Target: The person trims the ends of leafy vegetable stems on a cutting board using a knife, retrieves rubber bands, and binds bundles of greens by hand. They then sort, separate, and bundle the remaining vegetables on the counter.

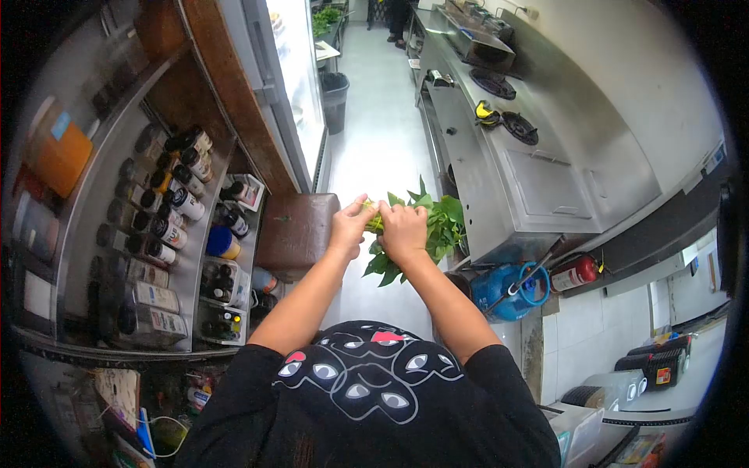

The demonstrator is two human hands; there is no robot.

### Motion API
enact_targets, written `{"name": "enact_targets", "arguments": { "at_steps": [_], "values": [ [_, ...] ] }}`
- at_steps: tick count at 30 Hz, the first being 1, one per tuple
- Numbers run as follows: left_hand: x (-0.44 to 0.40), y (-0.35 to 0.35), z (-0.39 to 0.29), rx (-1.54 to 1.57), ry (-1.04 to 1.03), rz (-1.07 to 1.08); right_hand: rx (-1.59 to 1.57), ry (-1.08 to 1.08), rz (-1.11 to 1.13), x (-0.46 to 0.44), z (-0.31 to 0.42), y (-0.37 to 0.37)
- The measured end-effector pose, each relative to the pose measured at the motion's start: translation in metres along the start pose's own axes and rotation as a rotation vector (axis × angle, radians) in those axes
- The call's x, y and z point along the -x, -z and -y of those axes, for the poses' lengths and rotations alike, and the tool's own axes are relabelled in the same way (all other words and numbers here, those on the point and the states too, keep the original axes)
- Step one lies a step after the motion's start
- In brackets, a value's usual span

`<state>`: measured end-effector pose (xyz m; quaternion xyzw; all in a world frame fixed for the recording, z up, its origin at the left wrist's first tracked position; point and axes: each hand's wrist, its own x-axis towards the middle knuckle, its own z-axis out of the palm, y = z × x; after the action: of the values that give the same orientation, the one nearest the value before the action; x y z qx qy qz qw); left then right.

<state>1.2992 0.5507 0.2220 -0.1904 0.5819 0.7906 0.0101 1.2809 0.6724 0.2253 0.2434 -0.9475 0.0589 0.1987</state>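
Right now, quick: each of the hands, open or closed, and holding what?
Left hand: closed, fingers pinching at the near-left end of the leafy greens.
Right hand: closed, holding the same bunch.

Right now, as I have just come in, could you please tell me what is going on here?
A person is holding a bunch of greens in midair, over the floor. The right hand grips it close to the leaves, while the left hand has its fingers at the stems. Jars stand on a shelf to the left; a steel counter runs along the right.
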Motion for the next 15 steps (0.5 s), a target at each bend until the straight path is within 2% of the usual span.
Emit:
{"name": "enact_targets", "arguments": {
  "at_steps": [4, 10, 15],
  "values": [
    [-0.003, 0.015, 0.009, 0.057, 0.174, 0.048, -0.011, 0.045, 0.064, 0.006, 0.0, -0.003],
    [-0.002, 0.022, 0.018, 0.126, 0.301, 0.033, -0.019, 0.13, 0.021, 0.016, 0.005, -0.015],
    [-0.005, 0.028, 0.031, 0.139, 0.369, 0.006, 0.046, 0.168, 0.067, 0.024, 0.012, -0.017]
  ]
}}
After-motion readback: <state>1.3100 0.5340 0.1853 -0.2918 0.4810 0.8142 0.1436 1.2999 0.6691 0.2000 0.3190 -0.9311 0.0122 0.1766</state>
